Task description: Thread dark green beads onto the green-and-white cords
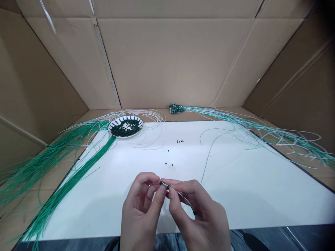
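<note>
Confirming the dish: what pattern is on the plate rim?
White rim, dark leaf shapes; head view.

**Corrugated cardboard enclosure [172, 59] in even indoor light**
Creased tan walls rise on three sides of a white board [243, 198], above a dark mottled surface [293, 237].

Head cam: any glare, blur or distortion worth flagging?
Head view: wide-angle bowing on the cardboard box walls; top-right corner falls dark; white board runs bright, near washed out, with soft shadow under the hands; left hand and right hand show no strong motion blur.
</note>
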Demonstrator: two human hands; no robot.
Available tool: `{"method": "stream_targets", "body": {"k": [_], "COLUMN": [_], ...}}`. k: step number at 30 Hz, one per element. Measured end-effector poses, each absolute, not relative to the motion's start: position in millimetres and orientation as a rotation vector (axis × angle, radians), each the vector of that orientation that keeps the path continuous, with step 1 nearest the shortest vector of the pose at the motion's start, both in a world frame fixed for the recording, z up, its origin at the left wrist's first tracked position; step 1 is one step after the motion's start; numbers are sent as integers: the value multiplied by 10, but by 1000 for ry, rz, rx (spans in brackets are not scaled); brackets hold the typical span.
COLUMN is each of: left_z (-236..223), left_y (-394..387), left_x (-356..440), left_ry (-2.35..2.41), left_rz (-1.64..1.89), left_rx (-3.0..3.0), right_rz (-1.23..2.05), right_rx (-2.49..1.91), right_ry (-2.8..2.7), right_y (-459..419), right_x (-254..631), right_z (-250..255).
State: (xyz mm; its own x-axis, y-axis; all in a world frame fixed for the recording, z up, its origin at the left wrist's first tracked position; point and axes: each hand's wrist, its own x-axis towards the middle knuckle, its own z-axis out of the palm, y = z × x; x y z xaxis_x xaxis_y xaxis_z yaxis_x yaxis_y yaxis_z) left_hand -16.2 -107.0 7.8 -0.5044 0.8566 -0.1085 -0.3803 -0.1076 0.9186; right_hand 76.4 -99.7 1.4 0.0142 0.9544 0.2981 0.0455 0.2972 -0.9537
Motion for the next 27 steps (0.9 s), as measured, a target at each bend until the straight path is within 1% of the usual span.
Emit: {"method": "stream_targets", "body": {"k": [4,16,27], "left_z": [100,115,130], "left_y": [-1066,-1084,-1096], "left_x": [-143,-156,-169], "left_ry": [1303,1372,1411], "left_rz": [1803,1753,1754], "left_rx": [665,749,799], "right_rz": [916,924,888], "right_rx": [-1019,-1040,-922], "right_ry": [-1339,-1360,-1388], "right_y": [-999,-989,-980], "right_x": [753,759,762], "right_z": [1,-16,3]}}
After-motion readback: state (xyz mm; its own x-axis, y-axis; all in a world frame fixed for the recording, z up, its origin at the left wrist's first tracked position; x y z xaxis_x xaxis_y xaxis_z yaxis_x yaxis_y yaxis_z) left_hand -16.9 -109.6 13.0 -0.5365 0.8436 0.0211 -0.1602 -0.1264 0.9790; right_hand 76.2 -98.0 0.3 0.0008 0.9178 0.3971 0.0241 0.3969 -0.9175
